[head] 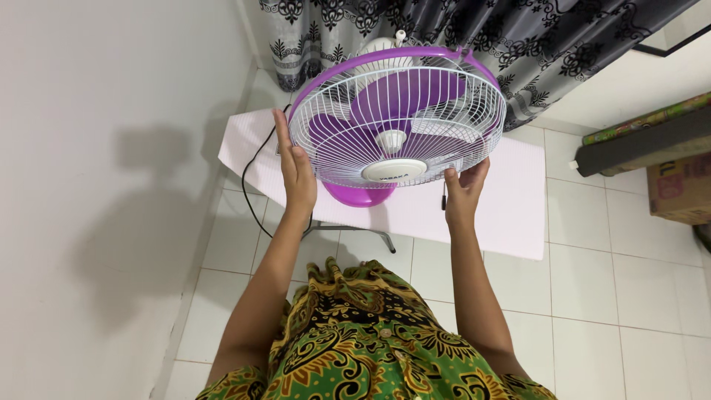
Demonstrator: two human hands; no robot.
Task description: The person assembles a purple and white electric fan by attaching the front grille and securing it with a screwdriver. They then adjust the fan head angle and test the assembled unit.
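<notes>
Floor was white square ceramic tile (592, 296), plain white wall (89, 185) on my left. One low white rectangular table (511, 207) stood on it, a grey metal leg (355, 233) showing under the near edge. One dark grey curtain with black floral pattern (533, 44) hung behind the table. Far right: one brown cardboard box (680, 189) on the floor, one dark flat board (641, 144) above it with a green patterned edge.

One purple-and-white plastic fan with white wire grille (396, 122) was up in front of me, over the table, grille facing the camera, purple blades behind the wire. One black power cord (252, 178) ran down from its left side.

Two hands, both on the fan. My left hand (296, 170) lay flat and open against the left rim of the grille. My right hand (463, 189) gripped the lower right rim, fingers curled onto the wire. I saw my green-yellow patterned garment (370, 348) at bottom of view.
</notes>
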